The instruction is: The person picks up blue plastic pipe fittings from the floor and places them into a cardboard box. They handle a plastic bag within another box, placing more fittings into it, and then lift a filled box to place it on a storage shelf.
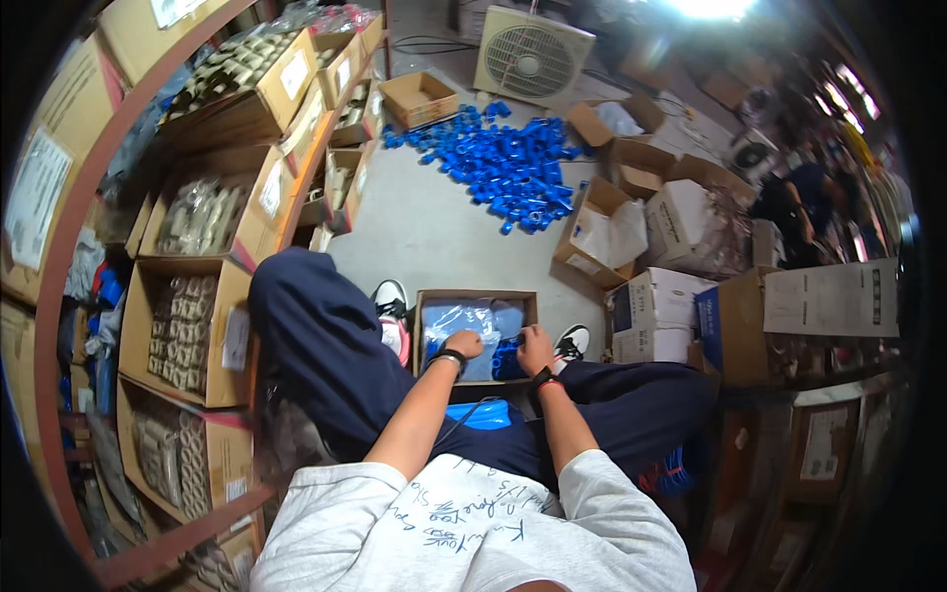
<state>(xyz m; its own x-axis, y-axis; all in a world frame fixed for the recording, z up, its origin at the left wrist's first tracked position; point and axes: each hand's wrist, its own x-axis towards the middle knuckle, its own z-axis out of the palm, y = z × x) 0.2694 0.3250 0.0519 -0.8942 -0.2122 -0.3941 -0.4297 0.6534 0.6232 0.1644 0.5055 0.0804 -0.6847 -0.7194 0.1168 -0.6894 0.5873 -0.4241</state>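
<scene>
An open cardboard box [477, 294] stands on the floor between my feet. Clear plastic sheeting [455, 314] covers much of its contents, and dark blue plastic pipe fittings [507, 362] stand in rows at its right side. My left hand [464, 344] is curled over the sheeting near the middle of the box; its fingertips are hidden. At the box's right edge, my right hand [534, 351] is bent over the fittings, beside the rim. Whether either hand grips anything is too small to see.
Loose blue pipe fittings [518, 159] are heaped on the floor ahead, below a fan unit [529, 59]. Shelving [307, 185] with boxes of beige fittings [181, 333] rises on the left. Opened cartons [599, 229] crowd the right, where people [806, 200] are farther off.
</scene>
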